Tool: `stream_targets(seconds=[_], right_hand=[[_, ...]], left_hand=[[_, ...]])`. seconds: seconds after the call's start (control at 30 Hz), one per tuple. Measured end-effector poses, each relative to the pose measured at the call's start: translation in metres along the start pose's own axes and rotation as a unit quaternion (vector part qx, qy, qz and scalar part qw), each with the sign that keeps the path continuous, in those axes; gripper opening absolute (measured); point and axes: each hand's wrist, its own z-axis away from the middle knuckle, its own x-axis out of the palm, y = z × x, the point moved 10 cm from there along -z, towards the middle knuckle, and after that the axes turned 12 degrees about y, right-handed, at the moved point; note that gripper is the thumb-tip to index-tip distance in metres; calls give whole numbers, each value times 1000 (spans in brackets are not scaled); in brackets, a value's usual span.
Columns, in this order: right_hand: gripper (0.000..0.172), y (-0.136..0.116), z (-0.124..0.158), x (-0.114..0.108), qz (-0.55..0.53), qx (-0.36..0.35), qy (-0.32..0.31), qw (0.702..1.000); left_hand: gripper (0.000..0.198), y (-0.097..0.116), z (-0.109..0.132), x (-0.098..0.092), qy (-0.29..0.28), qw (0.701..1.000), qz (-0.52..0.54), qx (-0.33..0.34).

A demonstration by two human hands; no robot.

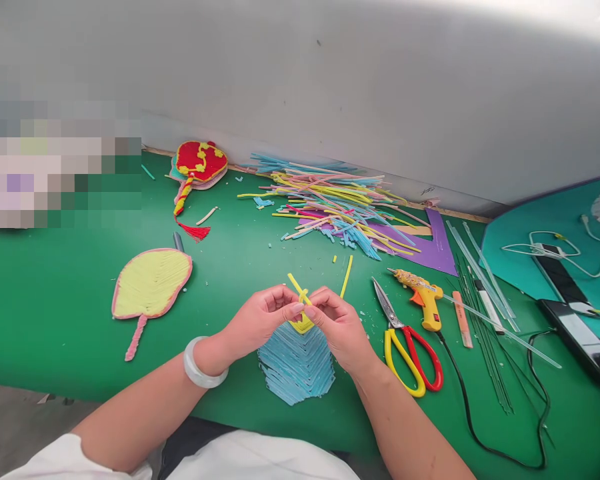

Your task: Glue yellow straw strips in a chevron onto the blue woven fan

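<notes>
Both my left hand (pixel 275 311) and my right hand (pixel 340 323) are closed in a pinch, thumbs almost touching, on a yellow pipe cleaner (pixel 296 283) that is crossed or twisted between the fingertips. One loose yellow end (pixel 347 275) sticks up beyond my right hand. Below the fingers lies a blue leaf-shaped panel (pixel 297 373) made of slanted pipe cleaner rows. Its top edge has yellow strips, partly covered by my thumbs. To the right of my right hand rest scissors (pixel 399 343) with one yellow and one red handle.
A yellow glue gun (pixel 425 297) with a black cord, an orange marker (pixel 462 319) and clear glue sticks (pixel 485 277) lie right. Piled pipe cleaners (pixel 330 197) fill the back. A yellow leaf-shaped fan (pixel 153 283) and a red fan (pixel 201 162) are left. A phone (pixel 580 340) sits far right.
</notes>
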Motion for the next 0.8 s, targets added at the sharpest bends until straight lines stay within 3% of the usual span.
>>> stream_targets(seconds=[0.3,0.63,0.8], right_hand=[[20,2,0,0,-69,8,12,998],[28,14,5,11,-97,115,-71,986],[32,11,8,14,-100,115,-83,985]], left_hand=[[38,6,5,2,-2,999,-30,23],[37,6,8,7,-46,999,-25,14],[37,4,10,11,-80,996,-26,8]])
